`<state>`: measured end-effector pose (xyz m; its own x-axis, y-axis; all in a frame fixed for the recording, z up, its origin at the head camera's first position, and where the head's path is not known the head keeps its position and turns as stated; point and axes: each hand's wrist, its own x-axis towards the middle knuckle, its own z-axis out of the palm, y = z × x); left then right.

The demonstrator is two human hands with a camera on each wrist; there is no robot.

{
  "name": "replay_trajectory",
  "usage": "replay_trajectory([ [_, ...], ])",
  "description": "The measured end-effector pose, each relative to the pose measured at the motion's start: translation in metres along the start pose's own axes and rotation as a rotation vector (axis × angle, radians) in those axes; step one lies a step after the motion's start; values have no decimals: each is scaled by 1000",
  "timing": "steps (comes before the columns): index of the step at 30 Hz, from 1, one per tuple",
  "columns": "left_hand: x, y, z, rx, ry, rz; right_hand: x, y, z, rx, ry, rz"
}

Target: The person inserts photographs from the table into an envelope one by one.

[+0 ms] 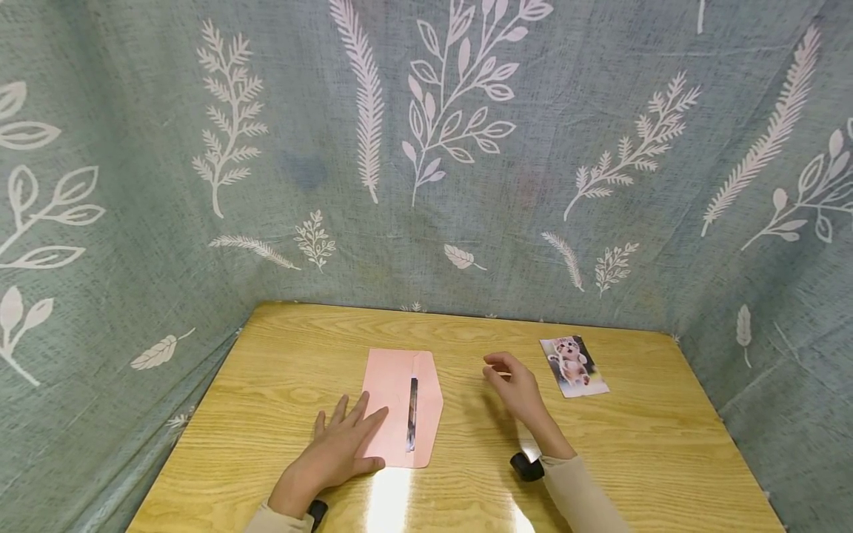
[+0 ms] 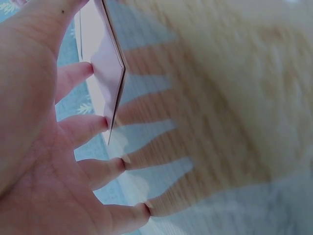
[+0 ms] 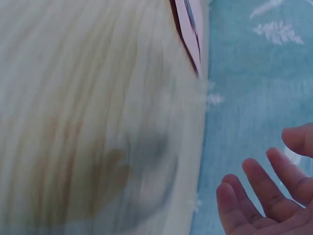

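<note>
A pink envelope [image 1: 386,414] lies on the wooden table with its pointed flap unfolded to the right. Along its opening shows a narrow dark strip [image 1: 412,414], apparently the edge of a picture inside; the rest of it is hidden. My left hand [image 1: 336,448] rests with spread fingers on the envelope's left part and the table beside it. In the left wrist view, some fingertips touch the envelope [image 2: 105,63] and others the table. Above the table, right of the envelope, my right hand [image 1: 520,392] hangs with loosely bent fingers and holds nothing.
A kitten photo [image 1: 573,366] lies flat to the right, beyond my right hand. The wooden table [image 1: 666,444] is bordered at the back and sides by a grey-green curtain [image 1: 426,222] with white leaf prints.
</note>
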<state>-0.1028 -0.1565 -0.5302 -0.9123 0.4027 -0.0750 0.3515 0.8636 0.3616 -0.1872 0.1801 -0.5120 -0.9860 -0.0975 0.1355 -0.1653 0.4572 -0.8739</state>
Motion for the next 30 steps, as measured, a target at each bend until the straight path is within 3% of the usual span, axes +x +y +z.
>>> replay_trajectory([
  [15,0,0,0,-8,-7,-3,10,20,-49,-154,119,3],
  [30,-1,0,1,6,10,5,16,35,-72,-259,145,-11],
])
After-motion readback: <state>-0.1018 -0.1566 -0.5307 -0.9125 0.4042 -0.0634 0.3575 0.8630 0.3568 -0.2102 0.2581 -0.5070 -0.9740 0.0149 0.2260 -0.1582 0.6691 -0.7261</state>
